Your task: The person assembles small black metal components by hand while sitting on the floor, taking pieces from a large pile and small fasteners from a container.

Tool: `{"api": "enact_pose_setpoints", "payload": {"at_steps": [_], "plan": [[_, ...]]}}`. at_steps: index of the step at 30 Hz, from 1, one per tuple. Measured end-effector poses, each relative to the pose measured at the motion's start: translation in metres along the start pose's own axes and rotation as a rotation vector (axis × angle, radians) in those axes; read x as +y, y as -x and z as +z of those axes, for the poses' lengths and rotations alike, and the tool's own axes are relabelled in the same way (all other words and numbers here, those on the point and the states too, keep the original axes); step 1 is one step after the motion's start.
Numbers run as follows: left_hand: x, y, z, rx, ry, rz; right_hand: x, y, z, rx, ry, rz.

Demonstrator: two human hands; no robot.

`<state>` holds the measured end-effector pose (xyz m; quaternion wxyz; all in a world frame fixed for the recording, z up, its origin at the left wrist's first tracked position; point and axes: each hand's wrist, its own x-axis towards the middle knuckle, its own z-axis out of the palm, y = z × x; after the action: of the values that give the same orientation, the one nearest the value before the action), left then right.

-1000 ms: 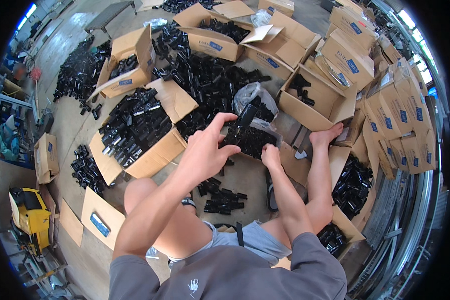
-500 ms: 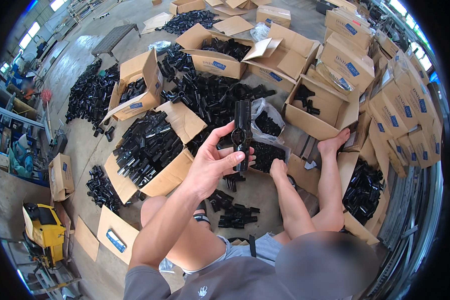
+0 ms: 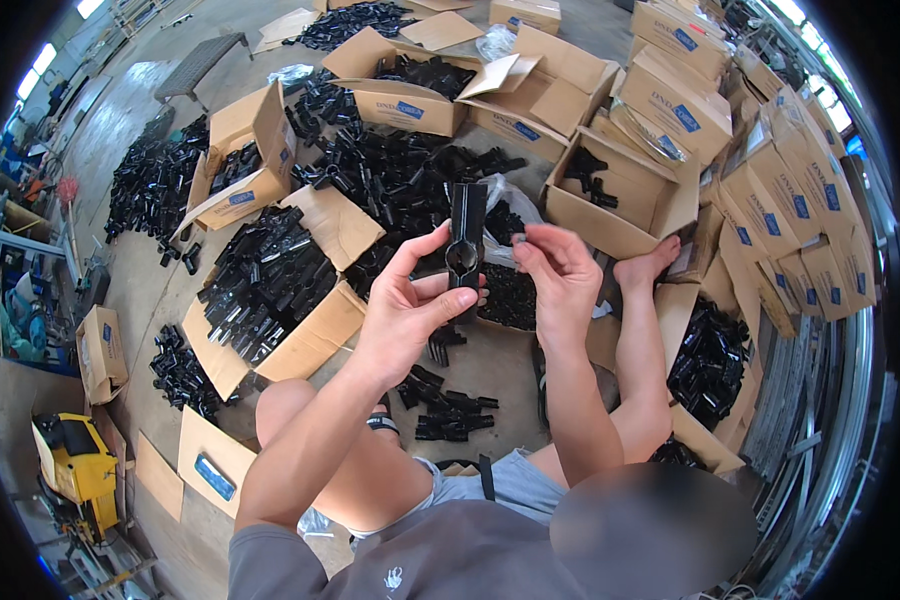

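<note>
My left hand (image 3: 406, 312) is wrapped round the lower part of a black tubular metal fitting (image 3: 467, 215), held upright with a round hole facing me. To its right, my right hand (image 3: 564, 285) is raised with thumb and forefinger pinched on a small dark piece (image 3: 519, 239), too small to name. The two hands are apart, and the piece does not touch the fitting. Beneath them stand a box of small black parts (image 3: 510, 312) and a clear plastic bag (image 3: 526, 207) with more small dark parts. Several black fittings (image 3: 455, 415) lie on the floor between my legs.
Left of my hands stands an open carton (image 3: 310, 335) heaped with black fittings. Beyond lies a large loose pile (image 3: 380, 170). An open carton (image 3: 630, 220) with a few fittings is at the right, near stacked closed boxes (image 3: 780, 200). A yellow machine (image 3: 78, 460) sits at lower left.
My right hand has come up from the box of small parts, bringing a small dark piece near the fitting. My left hand keeps its hold on the fitting. The whole view has shifted slightly.
</note>
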<state>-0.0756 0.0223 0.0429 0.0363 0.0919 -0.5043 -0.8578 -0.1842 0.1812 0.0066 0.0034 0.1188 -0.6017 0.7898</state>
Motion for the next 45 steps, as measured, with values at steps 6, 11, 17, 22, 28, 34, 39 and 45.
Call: {"api": "enact_pose_setpoints", "payload": {"at_steps": [6, 11, 17, 22, 28, 34, 39, 45], "plan": [[-0.005, -0.003, 0.008, -0.041, -0.049, 0.032, -0.018, 0.003, 0.021, -0.042, -0.070, -0.065], [-0.006, -0.001, 0.005, -0.043, -0.056, 0.059, -0.009, 0.005, 0.025, -0.041, -0.162, -0.039], [-0.008, 0.000, 0.005, -0.057, -0.046, 0.082, -0.014, 0.006, 0.024, -0.073, -0.163, -0.037], [-0.008, 0.000, 0.002, -0.051, -0.052, 0.093, -0.019, 0.008, 0.020, -0.091, 0.058, -0.066], [-0.010, -0.001, 0.006, -0.056, -0.048, 0.092, -0.017, 0.003, 0.012, -0.107, 0.311, -0.307], [-0.013, 0.000, 0.000, -0.061, -0.092, 0.113, -0.031, 0.002, 0.019, -0.198, 0.476, -0.342], [-0.016, 0.001, 0.003, -0.083, -0.120, 0.116, -0.020, 0.002, 0.008, -0.247, 0.642, -0.273], [-0.011, -0.002, 0.003, -0.089, -0.106, 0.097, -0.023, 0.011, 0.015, -0.129, 0.549, -0.356]]}}
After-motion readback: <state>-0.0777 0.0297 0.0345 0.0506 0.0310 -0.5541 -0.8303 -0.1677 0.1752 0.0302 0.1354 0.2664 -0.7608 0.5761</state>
